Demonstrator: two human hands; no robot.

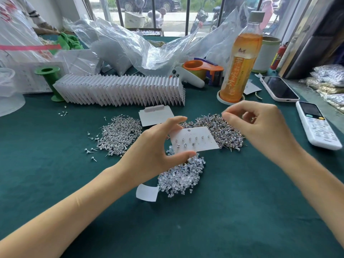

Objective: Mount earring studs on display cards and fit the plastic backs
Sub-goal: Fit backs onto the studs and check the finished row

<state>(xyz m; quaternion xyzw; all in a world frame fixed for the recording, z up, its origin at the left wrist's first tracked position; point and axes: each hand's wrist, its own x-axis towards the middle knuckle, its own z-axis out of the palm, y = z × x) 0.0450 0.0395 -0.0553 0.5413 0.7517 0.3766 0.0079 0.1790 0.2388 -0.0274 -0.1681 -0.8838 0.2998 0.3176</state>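
My left hand (154, 151) holds a white display card (197, 139) by its left edge, thumb below and fingers above; several studs sit in the card's holes. My right hand (260, 127) hovers above the card's right side with thumb and forefinger pinched together; it is blurred, and any stud between them is too small to make out. Two heaps of loose earring studs lie on the green cloth, one (119, 135) left of the card and one (223, 127) behind it. A heap of clear plastic backs (181, 175) lies under the card.
A long row of finished cards (121, 90) stands behind the heaps, with a blank card (155, 115) in front. A tea bottle (240, 58), tape dispenser (202, 70), phone (279, 88) and remote (316, 125) sit at the right. Plastic bags (119, 47) fill the back.
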